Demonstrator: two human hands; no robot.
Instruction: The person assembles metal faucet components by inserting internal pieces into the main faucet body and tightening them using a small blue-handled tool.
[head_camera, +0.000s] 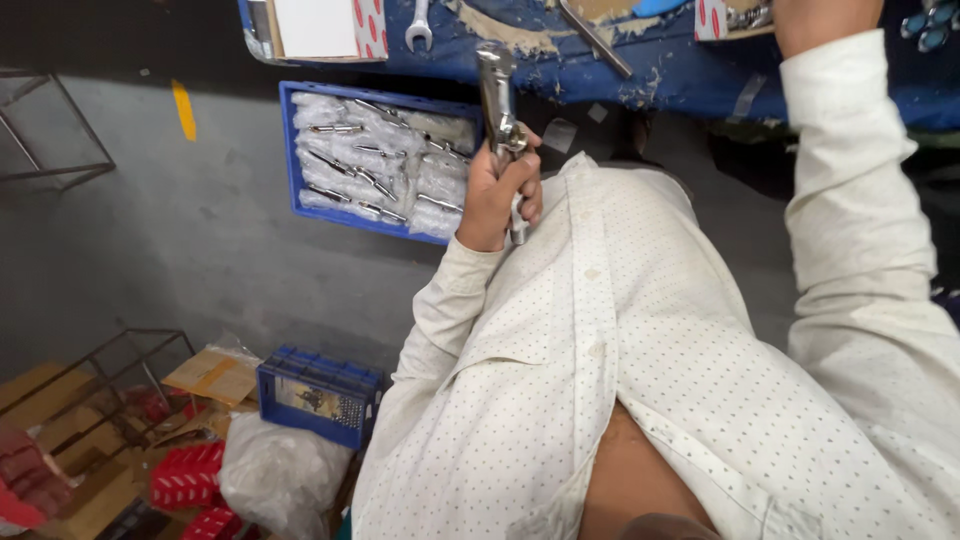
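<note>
Looking down past my own chest, left to right:

Floor corner: cardboard sheets (215, 375), red packets (188, 478) and a knotted clear bag (280, 475) lie heaped low at my left, beside a small blue crate (320, 395), all out from underfoot.

Wire rack: a bare metal frame (50, 130) stands against the grey floor, well apart from me.

Blue tray: a shallow tray (290, 150) sits on the floor just below the desk edge, filled with shiny metal parts in clear bags (380, 165). I judge it lies there to be in easy reach of my left side.

Left hand: my left hand (497, 195) is clenched round the grip of a chrome tool (500, 110), thumb and fingers wrapped tight. The tool points up and away from me, its head touching or nearly touching the desk edge, and its lower end pokes out beneath my fist against my shirt (620, 380).

Desk: the worn blue desk (660, 85) runs across the top, carrying a spanner (418, 30), a thin metal rod (595, 40) and a white box with red spots (320, 28).

Right hand: my right arm (850, 180) stretches up to the desk in its white sleeve. The hand itself is cut off at the top of the view, so I cannot tell whether it is clenched or released.
</note>
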